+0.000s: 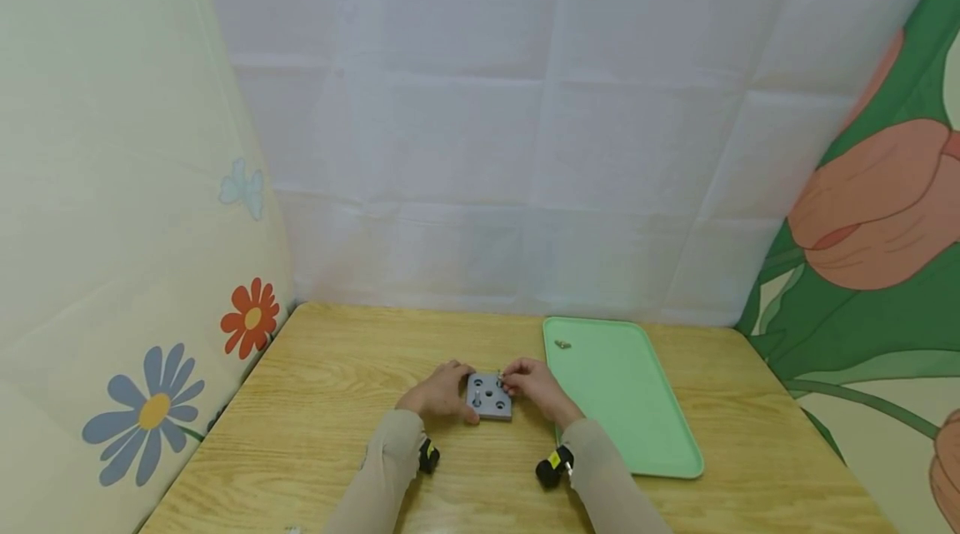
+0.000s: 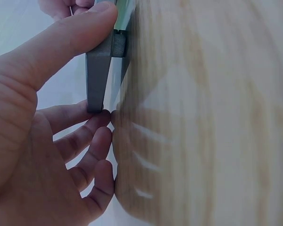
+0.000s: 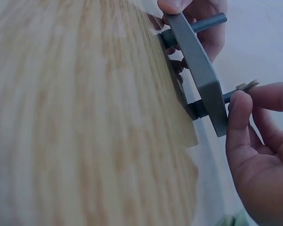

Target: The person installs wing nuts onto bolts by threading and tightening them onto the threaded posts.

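A grey square plate (image 1: 491,411) with several round holes is held at its left side by my left hand (image 1: 441,394), thumb near, fingers at the far edge. Two bolts pass through it, their heads (image 3: 198,110) under the plate. One bare threaded shank (image 3: 210,22) rises near the left hand. On the other shank, at the far right corner, sits a wing nut (image 3: 247,86). My right hand (image 1: 534,386) pinches this wing nut between thumb and forefinger. From the left wrist, the plate (image 2: 98,80) appears edge-on, raised by a bolt head (image 2: 119,43).
A light green tray (image 1: 622,401) lies to the right, beside the right forearm. Near its far left corner rests a small brass-coloured wing nut (image 1: 562,344). The wooden table (image 1: 337,401) meets a white cloth (image 1: 450,142) at the back. A small object (image 1: 294,530) shows at the front edge.
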Action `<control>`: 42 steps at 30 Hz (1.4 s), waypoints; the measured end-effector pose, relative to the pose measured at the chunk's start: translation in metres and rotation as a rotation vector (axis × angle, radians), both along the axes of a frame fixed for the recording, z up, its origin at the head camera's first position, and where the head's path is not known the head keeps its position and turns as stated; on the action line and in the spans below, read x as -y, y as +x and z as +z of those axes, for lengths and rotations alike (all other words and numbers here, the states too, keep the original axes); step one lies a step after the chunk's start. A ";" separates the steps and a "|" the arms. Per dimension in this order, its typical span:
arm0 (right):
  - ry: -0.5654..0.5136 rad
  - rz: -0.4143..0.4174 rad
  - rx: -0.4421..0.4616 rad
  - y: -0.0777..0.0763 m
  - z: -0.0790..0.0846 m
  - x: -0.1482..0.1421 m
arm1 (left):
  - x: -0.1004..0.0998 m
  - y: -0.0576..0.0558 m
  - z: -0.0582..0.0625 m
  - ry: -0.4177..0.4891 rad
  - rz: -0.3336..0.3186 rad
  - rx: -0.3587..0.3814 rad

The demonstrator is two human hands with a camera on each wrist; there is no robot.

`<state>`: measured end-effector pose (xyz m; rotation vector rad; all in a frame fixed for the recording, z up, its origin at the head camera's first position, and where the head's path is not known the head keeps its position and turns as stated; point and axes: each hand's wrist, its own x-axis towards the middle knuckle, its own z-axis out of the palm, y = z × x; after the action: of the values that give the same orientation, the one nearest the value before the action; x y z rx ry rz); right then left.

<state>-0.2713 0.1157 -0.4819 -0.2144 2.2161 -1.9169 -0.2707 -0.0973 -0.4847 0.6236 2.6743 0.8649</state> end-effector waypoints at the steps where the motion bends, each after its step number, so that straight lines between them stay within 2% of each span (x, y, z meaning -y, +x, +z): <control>1: 0.007 0.007 -0.006 0.002 0.004 0.000 | 0.000 0.000 0.000 0.002 -0.001 0.000; 3: 0.023 0.016 -0.018 0.006 0.009 0.000 | 0.000 0.000 0.000 0.008 -0.003 0.000; 9: 0.039 0.004 -0.028 -0.007 -0.011 -0.001 | 0.000 -0.001 0.001 0.011 -0.001 0.005; 13: 0.047 0.000 -0.027 -0.011 -0.018 -0.002 | 0.000 0.000 0.000 0.008 -0.002 0.007; 21: 0.106 0.002 -0.031 -0.011 -0.018 -0.001 | 0.000 -0.001 -0.001 0.006 -0.010 -0.007; 29: 0.113 -0.015 -0.038 -0.011 -0.019 0.000 | 0.000 -0.001 -0.001 0.007 -0.009 -0.008; 33: 0.106 -0.015 -0.045 -0.010 -0.016 0.000 | 0.000 -0.001 0.000 0.011 -0.008 -0.001; 42: -0.012 -0.025 0.042 -0.010 -0.014 0.000 | 0.001 0.000 0.000 0.011 -0.008 0.006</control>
<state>-0.2812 0.1162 -0.4955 -0.1478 2.1909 -1.9302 -0.2709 -0.0979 -0.4848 0.6329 2.6620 0.8791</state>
